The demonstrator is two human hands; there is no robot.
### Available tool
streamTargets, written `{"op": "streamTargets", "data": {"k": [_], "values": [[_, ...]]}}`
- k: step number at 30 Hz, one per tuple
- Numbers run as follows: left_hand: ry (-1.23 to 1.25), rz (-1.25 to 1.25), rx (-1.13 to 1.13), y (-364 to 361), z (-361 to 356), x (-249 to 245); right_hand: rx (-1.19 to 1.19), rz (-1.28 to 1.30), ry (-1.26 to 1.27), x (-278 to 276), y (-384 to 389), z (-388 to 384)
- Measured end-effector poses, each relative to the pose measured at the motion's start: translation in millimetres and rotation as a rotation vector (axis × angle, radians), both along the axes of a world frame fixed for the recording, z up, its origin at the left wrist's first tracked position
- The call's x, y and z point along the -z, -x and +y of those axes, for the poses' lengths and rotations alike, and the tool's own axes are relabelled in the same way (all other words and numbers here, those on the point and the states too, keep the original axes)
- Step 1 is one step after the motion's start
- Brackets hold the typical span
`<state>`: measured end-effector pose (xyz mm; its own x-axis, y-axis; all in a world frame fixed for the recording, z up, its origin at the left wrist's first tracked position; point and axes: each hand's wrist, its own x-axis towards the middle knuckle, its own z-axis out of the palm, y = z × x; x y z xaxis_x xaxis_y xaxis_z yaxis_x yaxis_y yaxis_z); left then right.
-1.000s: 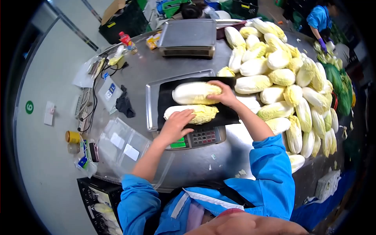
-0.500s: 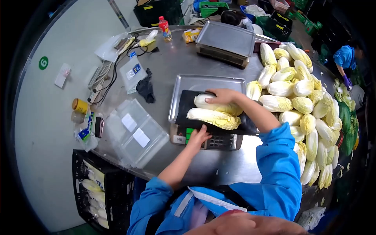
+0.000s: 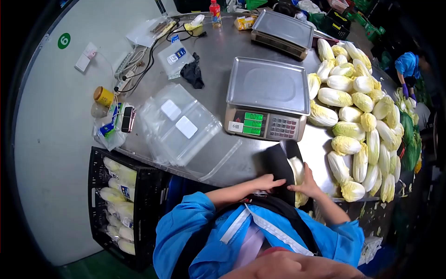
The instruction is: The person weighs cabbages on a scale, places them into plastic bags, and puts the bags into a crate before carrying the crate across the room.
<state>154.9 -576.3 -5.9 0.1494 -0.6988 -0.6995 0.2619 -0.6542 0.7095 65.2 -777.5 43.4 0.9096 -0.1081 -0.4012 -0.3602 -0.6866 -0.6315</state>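
Close to my body, at the table's near edge, a stiff black sheet is folded up around napa cabbage, pale and partly hidden. My left hand grips the sheet from the left, thumb pointing right. On the other side, my right hand is wrapped round the cabbage, its thumb against the sheet. How many heads lie inside cannot be made out. Just beyond stands a digital scale with a bare metal pan and lit green displays.
Napa cabbages are heaped on the right. Clear plastic bags with two white cards lie left. A black crate of bagged cabbages stands lower left. Behind are a second scale and bottle. A person works at far right.
The black sheet and cabbages have come off the scale pan toward my body. The sheet is now folded up around them, held between both hands. My view has shifted slightly.
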Motion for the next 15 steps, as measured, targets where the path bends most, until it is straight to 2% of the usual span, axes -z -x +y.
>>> {"op": "streamTargets", "data": {"k": [1,2,3,4,5,6,8,9,11,12,14,15], "values": [[0.070,-0.403,0.162,-5.1,16.4,16.4,0.037,0.021,0.075,7.1,17.6,9.8],[0.146,-0.616,0.080,-15.9,44.5,9.3,0.041,0.047,0.189,-8.1,24.3,26.4],[-0.016,-0.722,-0.132,-30.6,67.9,34.7,0.047,0.076,0.299,-23.2,29.9,44.7],[-0.221,-0.868,-0.413,-47.1,94.4,29.3,0.063,0.083,0.296,-23.2,36.2,54.4],[-0.217,-1.087,-0.560,-63.0,126.7,34.4,0.076,0.032,0.317,-22.1,42.5,64.4],[-0.239,-1.418,-0.391,-76.4,155.2,34.3,0.087,-0.021,0.342,-21.2,46.5,74.1],[-0.275,-1.594,-0.506,-83.0,188.9,58.2,0.112,-0.035,0.351,-20.9,48.1,93.8],[-0.265,-1.597,-0.499,-88.3,195.5,68.0,0.119,-0.064,0.361,-20.2,46.6,103.5],[-0.253,-1.085,-0.762,-97.2,199.2,64.1,0.118,-0.086,0.415,-19.1,48.8,123.4],[-0.241,-1.087,-0.764,-97.4,200.5,62.1,0.130,-0.106,0.408,-20.1,48.4,131.3],[0.274,-1.008,-1.207,-96.5,200.1,35.7,0.149,-0.192,0.431,-19.9,47.4,144.2],[0.277,-1.004,-1.203,-98.3,200.6,34.4,0.154,-0.189,0.434,-19.6,45.7,150.6]]}}
